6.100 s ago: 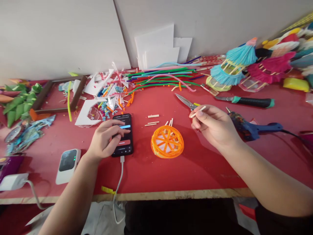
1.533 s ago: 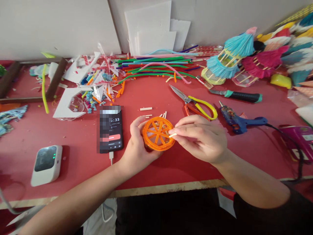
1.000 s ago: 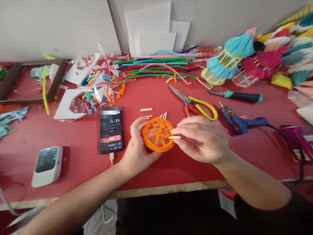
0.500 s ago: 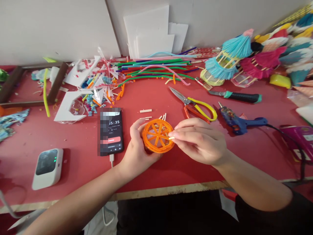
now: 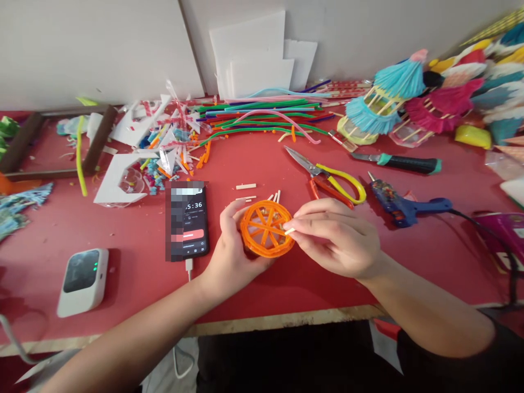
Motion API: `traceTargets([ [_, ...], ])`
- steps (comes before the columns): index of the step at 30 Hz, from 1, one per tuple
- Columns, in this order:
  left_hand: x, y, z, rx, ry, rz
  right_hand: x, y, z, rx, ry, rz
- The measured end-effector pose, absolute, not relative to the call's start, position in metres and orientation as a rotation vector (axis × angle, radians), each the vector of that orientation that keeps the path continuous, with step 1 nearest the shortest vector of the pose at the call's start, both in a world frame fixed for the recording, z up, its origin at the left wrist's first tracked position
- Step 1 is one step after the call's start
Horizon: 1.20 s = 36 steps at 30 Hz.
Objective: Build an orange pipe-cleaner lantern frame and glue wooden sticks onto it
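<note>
An orange spoked wheel [image 5: 267, 232], with a ring rim and bars crossing at its middle, is held tilted toward me. My left hand [image 5: 233, 243] is closed around its left and lower side. Between the thumb and fingertips of my right hand [image 5: 333, 237] is a short pale stick [image 5: 289, 231], which meets or overlaps the wheel's right rim. Behind the wheel lie several more short pale sticks [image 5: 246, 186] on the red table [image 5: 229, 164]. What lies under the wheel is partly hidden.
Scissors [image 5: 327, 177], a utility knife [image 5: 403, 162] and a blue glue gun [image 5: 403, 204] lie to the right. A phone [image 5: 188, 221] on a cable and a white device [image 5: 84, 281] are at left. Pipe cleaners [image 5: 266, 117], scraps and paper-roofed pavilion models [image 5: 382, 103] fill the back.
The view has shifted slightly, so everything sits a little further right. Both hands keep their hold, and the stick stays at the wheel's right rim.
</note>
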<state>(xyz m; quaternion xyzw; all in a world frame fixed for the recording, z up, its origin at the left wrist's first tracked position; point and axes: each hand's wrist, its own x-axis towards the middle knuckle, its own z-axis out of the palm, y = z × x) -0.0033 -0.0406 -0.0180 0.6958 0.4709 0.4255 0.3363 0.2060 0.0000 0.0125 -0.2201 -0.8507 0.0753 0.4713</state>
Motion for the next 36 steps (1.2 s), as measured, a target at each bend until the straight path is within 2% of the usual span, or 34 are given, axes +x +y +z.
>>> traceTargets([
  [36,-0.0045,-0.0404,-0.0189,1.828,1.234,1.107,0.2062,-0.0013,0.0129,-0.559,-2.047,0.128],
])
